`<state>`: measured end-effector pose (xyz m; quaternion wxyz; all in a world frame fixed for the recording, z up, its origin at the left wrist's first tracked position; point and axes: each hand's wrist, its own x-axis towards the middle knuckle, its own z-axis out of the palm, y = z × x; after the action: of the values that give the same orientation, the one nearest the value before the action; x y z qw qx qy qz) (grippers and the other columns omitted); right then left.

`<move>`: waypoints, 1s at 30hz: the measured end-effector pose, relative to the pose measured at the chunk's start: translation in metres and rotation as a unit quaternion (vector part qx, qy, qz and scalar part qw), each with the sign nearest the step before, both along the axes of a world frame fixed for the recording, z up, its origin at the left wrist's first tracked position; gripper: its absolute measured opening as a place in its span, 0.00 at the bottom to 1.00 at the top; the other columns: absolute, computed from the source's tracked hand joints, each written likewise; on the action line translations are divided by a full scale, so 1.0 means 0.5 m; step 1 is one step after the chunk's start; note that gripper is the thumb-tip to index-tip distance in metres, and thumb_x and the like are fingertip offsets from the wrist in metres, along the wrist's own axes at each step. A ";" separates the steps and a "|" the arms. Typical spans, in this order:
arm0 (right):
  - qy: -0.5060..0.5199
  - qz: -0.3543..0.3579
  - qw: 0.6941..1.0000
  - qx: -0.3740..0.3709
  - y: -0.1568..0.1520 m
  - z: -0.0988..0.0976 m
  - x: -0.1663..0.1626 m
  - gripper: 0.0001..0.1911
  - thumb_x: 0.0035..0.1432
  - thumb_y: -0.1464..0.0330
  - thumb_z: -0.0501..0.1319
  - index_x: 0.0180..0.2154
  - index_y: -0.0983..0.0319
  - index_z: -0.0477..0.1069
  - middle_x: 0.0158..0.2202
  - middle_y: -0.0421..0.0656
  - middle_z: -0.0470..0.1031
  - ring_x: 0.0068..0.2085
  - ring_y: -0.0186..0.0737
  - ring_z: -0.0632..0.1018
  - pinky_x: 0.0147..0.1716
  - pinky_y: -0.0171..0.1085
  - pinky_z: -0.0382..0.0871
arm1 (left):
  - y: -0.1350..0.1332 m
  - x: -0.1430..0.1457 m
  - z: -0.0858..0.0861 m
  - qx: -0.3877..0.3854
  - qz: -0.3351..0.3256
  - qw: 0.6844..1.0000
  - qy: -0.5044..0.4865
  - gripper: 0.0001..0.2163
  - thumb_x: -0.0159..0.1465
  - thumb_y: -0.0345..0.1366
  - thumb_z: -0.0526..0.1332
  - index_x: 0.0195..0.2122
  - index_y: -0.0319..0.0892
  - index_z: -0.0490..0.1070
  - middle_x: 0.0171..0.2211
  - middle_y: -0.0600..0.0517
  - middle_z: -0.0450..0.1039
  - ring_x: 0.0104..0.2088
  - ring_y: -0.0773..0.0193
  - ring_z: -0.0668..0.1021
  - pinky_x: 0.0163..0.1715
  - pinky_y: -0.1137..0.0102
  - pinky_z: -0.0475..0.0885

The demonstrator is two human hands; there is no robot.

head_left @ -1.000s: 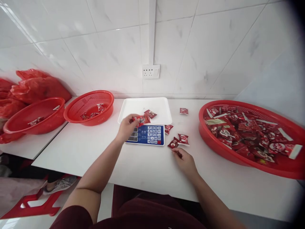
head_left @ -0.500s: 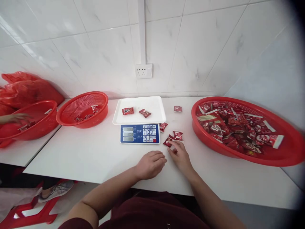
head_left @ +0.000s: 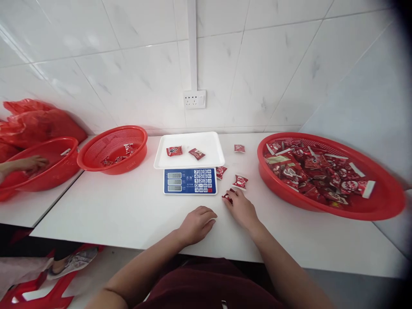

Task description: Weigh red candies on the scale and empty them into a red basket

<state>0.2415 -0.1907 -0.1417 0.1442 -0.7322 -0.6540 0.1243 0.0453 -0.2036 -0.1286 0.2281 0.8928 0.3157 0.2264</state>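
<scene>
My right hand (head_left: 241, 208) pinches a small red wrapped snack packet (head_left: 227, 197) on the white table, and its fingers partly cover it. Just beyond lies another red snack packet (head_left: 240, 182), with a further packet (head_left: 220, 172) against the scale's right side. My left hand (head_left: 197, 225) rests on the table in front of the blue keypad, fingers loosely curved and apart from the thumb, with nothing visible in it. On the white pan (head_left: 186, 138) of the digital scale (head_left: 189, 181) sit two red packets (head_left: 196, 154).
A large red basket (head_left: 391, 206) heaped with packets stands at right. To the left is a red colander (head_left: 84, 161) holding several packets. A co-worker's hand (head_left: 34, 164) reaches into another red basket (head_left: 69, 150). One packet (head_left: 239, 148) lies right of the pan.
My right fingers have closed over the packet and cover more of it. My left hand has shifted slightly left, away from the right. The co-worker's hand has moved within its basket.
</scene>
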 end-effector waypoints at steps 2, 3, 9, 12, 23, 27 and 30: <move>0.019 0.005 1.000 0.007 -0.016 -0.001 0.008 0.15 0.58 0.61 0.51 0.44 0.57 0.69 0.44 0.46 0.67 0.38 0.41 0.74 0.32 0.36 0.65 | -0.004 -0.001 0.002 -0.029 0.015 0.999 -0.011 0.10 0.62 0.33 0.52 0.42 0.42 0.69 0.40 0.47 0.72 0.42 0.61 0.72 0.43 0.66 0.69; 0.033 0.004 0.999 0.011 -0.024 -0.002 0.012 0.14 0.57 0.61 0.53 0.42 0.58 0.69 0.46 0.46 0.66 0.38 0.40 0.74 0.32 0.36 0.66 | -0.005 -0.001 0.003 -0.045 0.019 0.999 -0.017 0.10 0.62 0.33 0.52 0.43 0.42 0.69 0.41 0.48 0.72 0.43 0.61 0.72 0.44 0.66 0.69; 0.113 0.014 0.993 0.042 -0.047 -0.001 0.022 0.07 0.51 0.66 0.56 0.34 0.59 0.67 0.42 0.43 0.69 0.36 0.38 0.73 0.35 0.37 0.66 | -0.007 0.012 0.013 -0.134 0.030 0.990 -0.045 0.11 0.62 0.35 0.53 0.44 0.44 0.69 0.42 0.50 0.73 0.44 0.62 0.72 0.46 0.66 0.68; 0.160 -0.001 0.985 0.059 -0.051 0.010 0.017 0.07 0.51 0.65 0.55 0.32 0.59 0.67 0.34 0.41 0.72 0.32 0.39 0.73 0.33 0.38 0.66 | -0.008 0.021 0.012 -0.192 0.043 0.979 -0.049 0.14 0.62 0.38 0.54 0.48 0.44 0.67 0.45 0.49 0.71 0.42 0.61 0.73 0.45 0.65 0.70; 0.531 0.066 0.844 -0.033 -0.082 0.059 -0.018 0.15 0.55 0.58 0.54 0.36 0.62 0.68 0.29 0.41 0.71 0.26 0.33 0.71 0.26 0.35 0.69 | 0.003 0.052 0.006 -0.380 0.128 0.899 -0.177 0.21 0.57 0.44 0.58 0.51 0.41 0.64 0.41 0.47 0.70 0.31 0.67 0.73 0.26 0.73 0.71; 0.479 0.079 0.873 -0.032 -0.063 0.056 -0.004 0.16 0.56 0.58 0.52 0.39 0.62 0.69 0.29 0.42 0.72 0.27 0.34 0.72 0.27 0.36 0.70 | 0.007 0.043 0.012 -0.431 0.122 0.878 -0.171 0.17 0.58 0.48 0.56 0.33 0.37 0.70 0.24 0.53 0.68 0.21 0.72 0.68 0.20 0.76 0.63; 0.305 0.024 0.950 0.065 -0.016 0.040 0.037 0.15 0.55 0.62 0.54 0.43 0.60 0.69 0.39 0.46 0.72 0.39 0.41 0.74 0.38 0.42 0.70 | 0.008 0.035 0.003 -0.434 0.146 0.872 -0.175 0.16 0.56 0.47 0.58 0.30 0.37 0.69 0.22 0.55 0.67 0.20 0.72 0.68 0.21 0.75 0.64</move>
<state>0.2602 -0.1989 -0.1219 0.3812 -0.6324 -0.6027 0.3025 0.0627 -0.1998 -0.1272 0.6086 0.5933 0.4641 0.2494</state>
